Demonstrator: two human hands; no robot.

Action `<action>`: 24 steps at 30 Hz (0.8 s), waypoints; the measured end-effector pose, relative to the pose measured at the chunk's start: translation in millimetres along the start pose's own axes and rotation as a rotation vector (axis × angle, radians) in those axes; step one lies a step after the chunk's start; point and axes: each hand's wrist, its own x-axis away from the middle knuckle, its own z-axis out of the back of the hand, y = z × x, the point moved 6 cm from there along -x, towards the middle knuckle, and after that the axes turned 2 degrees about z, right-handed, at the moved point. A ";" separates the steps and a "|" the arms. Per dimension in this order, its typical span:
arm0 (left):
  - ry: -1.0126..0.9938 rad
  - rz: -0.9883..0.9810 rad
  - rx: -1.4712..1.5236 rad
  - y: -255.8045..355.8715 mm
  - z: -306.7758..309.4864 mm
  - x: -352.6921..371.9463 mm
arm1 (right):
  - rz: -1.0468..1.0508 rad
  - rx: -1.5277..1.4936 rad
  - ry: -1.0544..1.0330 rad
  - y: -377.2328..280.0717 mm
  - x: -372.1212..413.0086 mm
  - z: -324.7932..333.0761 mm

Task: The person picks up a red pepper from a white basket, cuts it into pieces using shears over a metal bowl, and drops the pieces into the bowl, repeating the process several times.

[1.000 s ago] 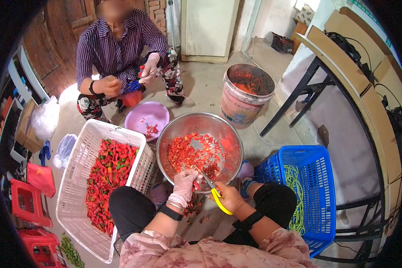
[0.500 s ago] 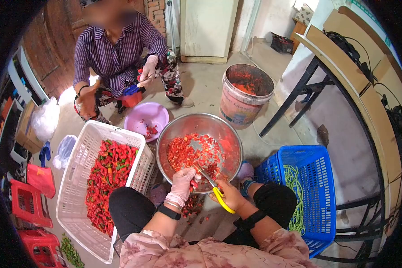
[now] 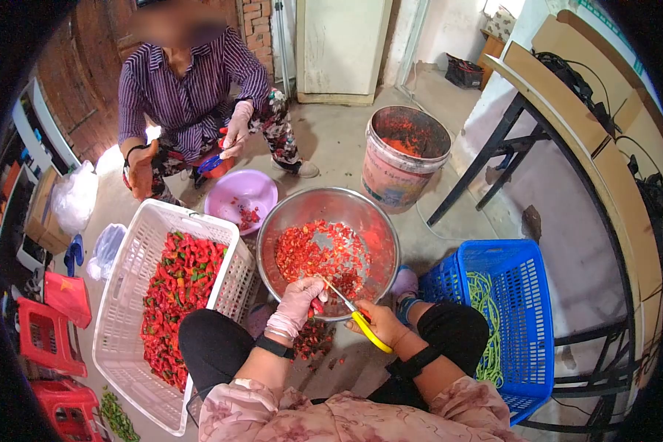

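In the head view my left hand (image 3: 300, 300), in a thin pale glove, is closed on a red chili pepper (image 3: 317, 304) at the near rim of a steel bowl (image 3: 381, 221). My right hand (image 3: 379, 323) is wrapped round scissors (image 3: 370, 333) with yellow handles. Their blades point up and left, reaching close to my left fingertips. Chopped red chili (image 3: 295, 247) covers much of the bowl's bottom. A white crate (image 3: 118, 324) full of whole red and some green chilies (image 3: 180, 295) stands left of my knee.
Across from me a person (image 3: 188, 96) in a striped shirt holds blue-handled scissors (image 3: 209, 163) over a red container. A purple basin (image 3: 261, 182) and a stained bucket (image 3: 398, 173) stand beyond the bowl. At right are a blue crate (image 3: 530, 317) with green strands and a black-legged table (image 3: 504, 136).
My left hand has shifted slightly left, and the scissors have moved a little with it. The other person's gloved hand has come lower, and their blue-handled scissors have tilted.
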 end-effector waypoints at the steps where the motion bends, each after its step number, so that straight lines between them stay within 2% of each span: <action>1: -0.005 0.011 0.048 -6.4 1.8 -3.1 | -0.006 -0.021 -0.010 0.4 0.2 -0.7; 3: -0.011 0.022 0.096 -7.2 -0.4 -1.7 | -0.012 -0.062 0.008 -3.8 1.9 -1.7; 5: -0.001 0.059 0.276 -1.5 -8.6 7.5 | -0.018 -0.103 0.027 -3.7 2.7 -3.4; 9: -0.007 0.043 0.249 -0.8 -16.8 8.8 | -0.020 -0.028 0.102 -5.4 3.6 -4.4; 10: 0.058 0.027 0.247 -0.9 -17.4 9.6 | -0.018 -0.042 0.127 -8.3 4.3 -3.7; 12: 0.141 0.018 0.265 0.4 -17.7 12.3 | -0.033 -0.042 0.111 -9.4 4.6 -6.1; 17: 0.166 0.011 0.236 -3.9 -8.7 8.7 | -0.001 0.014 0.111 -0.2 2.7 -9.8; 20: 0.199 -0.005 0.168 -1.2 -2.7 7.7 | -0.008 -0.160 0.073 8.2 2.4 -12.0; 24: 0.199 -0.033 0.059 6.6 -3.9 7.9 | 0.015 0.076 0.123 -1.0 3.4 0.5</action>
